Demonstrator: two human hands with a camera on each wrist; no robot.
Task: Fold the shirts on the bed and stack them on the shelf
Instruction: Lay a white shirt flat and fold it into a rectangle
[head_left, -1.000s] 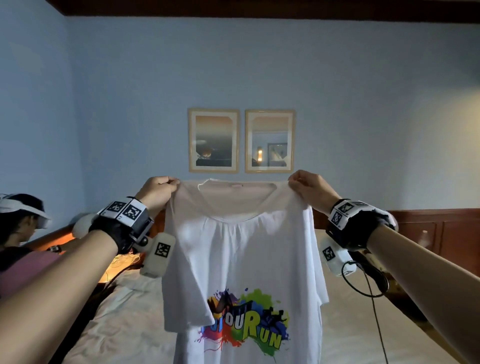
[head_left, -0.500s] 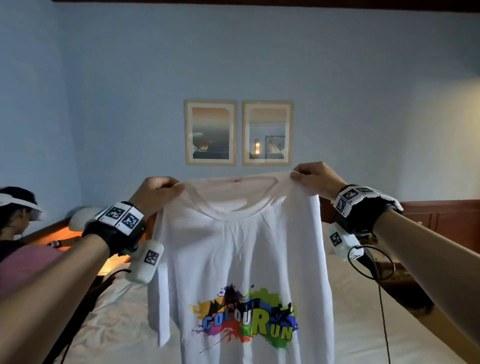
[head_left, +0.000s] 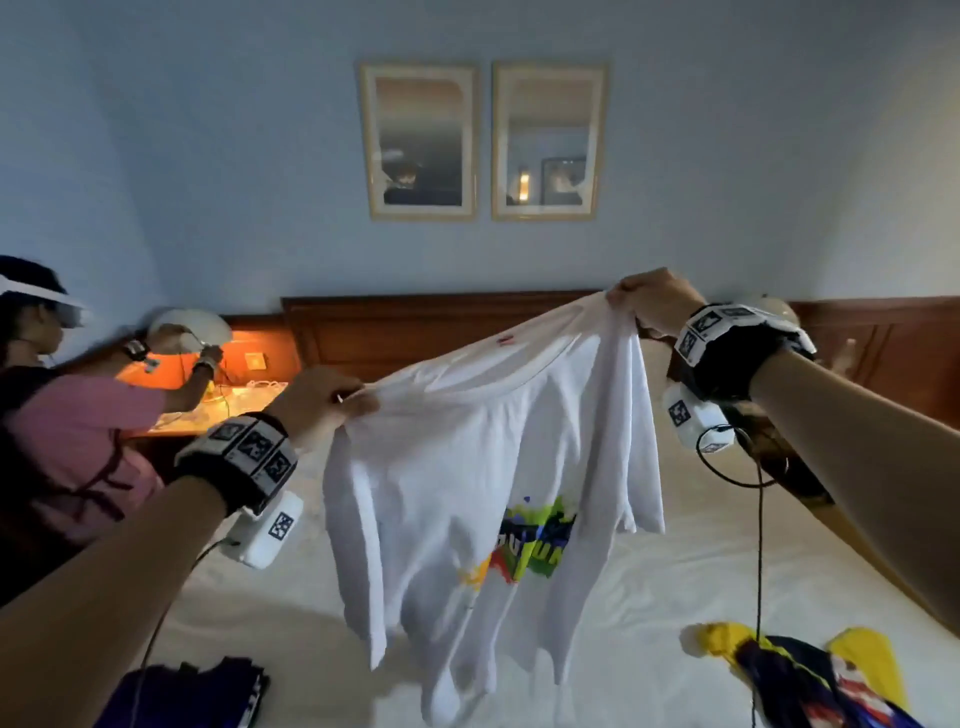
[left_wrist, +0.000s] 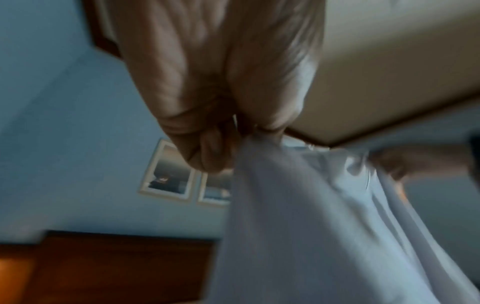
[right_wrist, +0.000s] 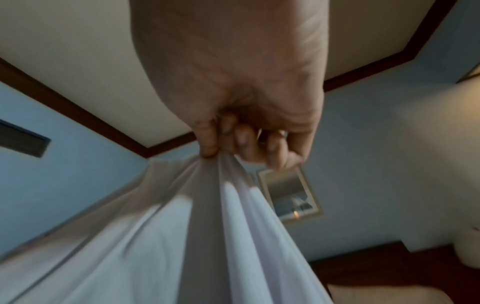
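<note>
A white T-shirt (head_left: 467, 483) with a bright colour-splash print hangs in the air over the bed (head_left: 649, 613), held by both shoulders. My left hand (head_left: 332, 400) pinches the left shoulder, lower and nearer. My right hand (head_left: 649, 301) pinches the right shoulder, higher and farther back. The shirt slants and its hem hangs just above the sheet. In the left wrist view curled fingers (left_wrist: 207, 152) grip the white cloth (left_wrist: 298, 226). In the right wrist view the fingers (right_wrist: 241, 142) bunch the cloth (right_wrist: 207, 236).
A dark purple garment (head_left: 208, 691) lies at the bed's near left. A yellow and navy garment (head_left: 810, 675) lies at the near right. Another person (head_left: 67, 415) stands at the left by a lit bedside table (head_left: 228, 405). A wooden headboard (head_left: 415, 327) backs the bed.
Both hands have come down with the shirt, the left lower than the right, so it now slants. My head has tipped down, showing the bed and the other garments.
</note>
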